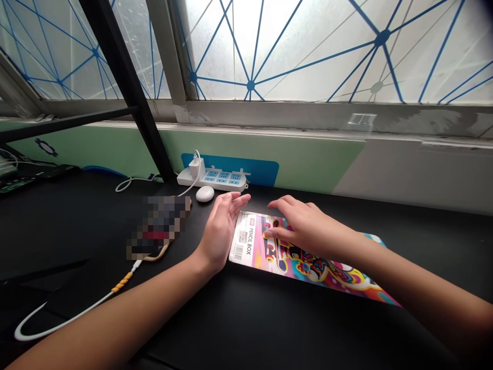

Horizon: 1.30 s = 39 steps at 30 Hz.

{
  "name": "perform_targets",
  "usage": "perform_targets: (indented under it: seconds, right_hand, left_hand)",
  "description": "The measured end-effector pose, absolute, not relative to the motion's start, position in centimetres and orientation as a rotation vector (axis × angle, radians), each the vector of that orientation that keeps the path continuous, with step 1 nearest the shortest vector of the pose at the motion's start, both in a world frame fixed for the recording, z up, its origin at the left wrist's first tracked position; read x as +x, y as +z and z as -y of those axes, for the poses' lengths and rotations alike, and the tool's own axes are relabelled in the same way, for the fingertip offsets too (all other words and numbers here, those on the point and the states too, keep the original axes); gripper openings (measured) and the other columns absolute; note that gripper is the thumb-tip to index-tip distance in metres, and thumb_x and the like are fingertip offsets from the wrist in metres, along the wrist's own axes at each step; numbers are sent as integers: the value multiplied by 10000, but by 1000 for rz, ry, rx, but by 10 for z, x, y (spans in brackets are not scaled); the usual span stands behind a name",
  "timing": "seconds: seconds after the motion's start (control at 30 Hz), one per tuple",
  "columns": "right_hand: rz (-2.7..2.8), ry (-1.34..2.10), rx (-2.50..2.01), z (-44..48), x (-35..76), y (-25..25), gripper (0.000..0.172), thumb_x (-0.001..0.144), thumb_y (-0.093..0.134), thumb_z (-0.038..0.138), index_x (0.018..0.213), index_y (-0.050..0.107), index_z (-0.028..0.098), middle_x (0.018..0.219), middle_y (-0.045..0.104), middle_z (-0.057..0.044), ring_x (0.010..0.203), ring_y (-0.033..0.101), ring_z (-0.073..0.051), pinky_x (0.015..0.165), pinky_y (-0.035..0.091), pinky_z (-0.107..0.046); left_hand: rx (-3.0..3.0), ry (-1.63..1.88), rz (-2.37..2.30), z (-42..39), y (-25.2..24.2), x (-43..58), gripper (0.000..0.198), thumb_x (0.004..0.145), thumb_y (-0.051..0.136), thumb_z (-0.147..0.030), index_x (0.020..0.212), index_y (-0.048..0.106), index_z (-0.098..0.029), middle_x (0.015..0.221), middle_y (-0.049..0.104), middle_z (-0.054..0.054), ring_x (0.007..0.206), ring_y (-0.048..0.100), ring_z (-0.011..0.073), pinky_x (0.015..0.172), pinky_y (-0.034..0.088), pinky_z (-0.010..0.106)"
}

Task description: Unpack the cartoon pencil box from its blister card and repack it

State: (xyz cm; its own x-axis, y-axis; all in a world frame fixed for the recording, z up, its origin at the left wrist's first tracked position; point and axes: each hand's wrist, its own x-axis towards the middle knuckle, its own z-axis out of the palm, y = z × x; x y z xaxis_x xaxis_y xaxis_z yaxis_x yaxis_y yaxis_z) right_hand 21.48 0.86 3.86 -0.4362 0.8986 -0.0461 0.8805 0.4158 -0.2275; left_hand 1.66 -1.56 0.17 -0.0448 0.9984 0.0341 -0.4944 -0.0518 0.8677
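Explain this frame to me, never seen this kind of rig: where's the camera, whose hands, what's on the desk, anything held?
There is no machine: a person works with bare hands, and one camera worn on the head looks forward and down. The black desk stands below a window. The left hand is open, set on edge against the short end of a colourful packet labelled pencil box. The right hand lies flat on top of it. Neither hand grips anything. Behind are a white power strip with a charger plugged in and a small white oval device. A white cable runs to a blurred-out object on the left.
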Motion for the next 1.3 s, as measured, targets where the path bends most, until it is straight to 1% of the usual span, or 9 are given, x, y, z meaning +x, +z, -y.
perform_targets:
  seconds: [0.1,0.2,0.27,0.37,0.53,0.63,0.8,1.1,1.3]
  right_hand:
    - [2518,297,-1563,8,257,28,592,920,523,704,1331,606,285,1421,607,-119,1147,647,-351,989,494,-526]
    - [2426,298,-1589,21,304,14,587,913,502,735,1294,630,307,1407,634,-103,1204,625,-366,1028,483,-545]
    - [2360,334,-1654,25,325,7,584,909,507,727,1287,644,304,1356,676,-101,1183,641,-370,978,525,-518]
    - [2310,384,-1721,26,333,4,561,927,488,710,1255,667,291,1264,728,-98,1148,660,-366,933,549,-488]
    - [2339,417,-1675,25,320,8,579,974,398,695,1233,662,250,1265,718,-118,1155,645,-343,986,506,-497]
    - [2335,422,-1684,26,318,9,593,978,387,698,1252,652,243,1280,706,-123,1162,633,-337,991,494,-497]
    - [2339,400,-1681,28,321,7,574,983,402,672,1258,654,236,1270,708,-123,1144,636,-331,973,500,-494]
    - [2345,374,-1649,30,321,9,535,996,414,636,1251,663,236,1251,723,-122,1117,659,-323,954,518,-493]
    - [2341,327,-1658,31,320,10,535,992,412,640,1226,680,239,1240,732,-117,1117,670,-321,935,530,-454]
  left_hand:
    - [947,1401,-979,21,1,17,183,972,567,-242,1151,592,-216,1346,676,103,1341,570,249,1087,449,385]
    - [1085,1229,-1140,22,1,15,330,903,538,-105,1195,607,-241,1402,627,78,1356,533,242,963,500,327]
    - [1138,1100,-1194,20,2,14,411,874,511,-45,1222,603,-243,1392,624,74,1324,549,228,909,511,293]
    - [1131,1026,-1200,17,2,15,422,892,470,-27,1248,577,-226,1348,645,85,1141,647,202,809,537,268]
    - [1057,1012,-1141,15,1,19,372,942,483,-83,1283,522,-224,1322,667,94,880,715,174,689,572,278]
    - [1053,999,-1149,14,0,17,353,956,524,-132,1296,514,-221,1293,682,101,829,716,170,671,577,282]
    - [1115,1000,-1203,9,-1,12,337,941,568,-171,1274,566,-222,1264,679,91,844,692,164,670,551,262]
    - [1054,1018,-1165,2,-8,5,239,920,592,-192,1153,646,-200,1176,701,90,905,688,190,771,534,309]
    - [945,1047,-1093,2,-4,6,192,949,536,-212,1106,635,-165,1059,717,94,913,690,193,820,524,314]
